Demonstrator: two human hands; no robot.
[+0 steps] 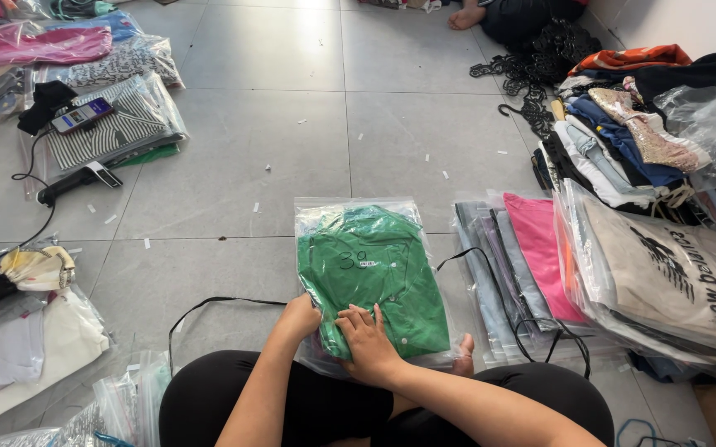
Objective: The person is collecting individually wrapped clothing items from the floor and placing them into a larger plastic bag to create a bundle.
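Folded green garment in a clear plastic bag [372, 277], flat on the grey tiled floor [291, 132], straight ahead of the knees. Left hand [299, 318] curled over the bag's near left corner, fingers closed on the plastic edge. Right hand [368, 338] just beside it, fingers spread flat and pressing the green cloth near the bag's lower edge; pressing, not clamping. Thin black strap [217, 300] running left from under the left hand, looping across the tile.

Right of the grip, close by: row of bagged garments, grey ones and one pink [533, 248], their edges just beside the green bag's right side. Further right, stack of bagged beige printed cloth [664, 273], and behind it a heap of loose mixed clothes [623, 141]. Black hangers [532, 74] piled beyond that heap.

Left of the grip, well apart: one striped black-and-white bagged garment [118, 128] with one phone [81, 115] on it, one black handheld scanner [76, 180] on a cable, one pink bagged garment [43, 45], white bagged cloth [26, 343] near the left knee.

Open room: wide stretch of bare tile ahead of and left of the green bag, dotted with small white paper scraps.
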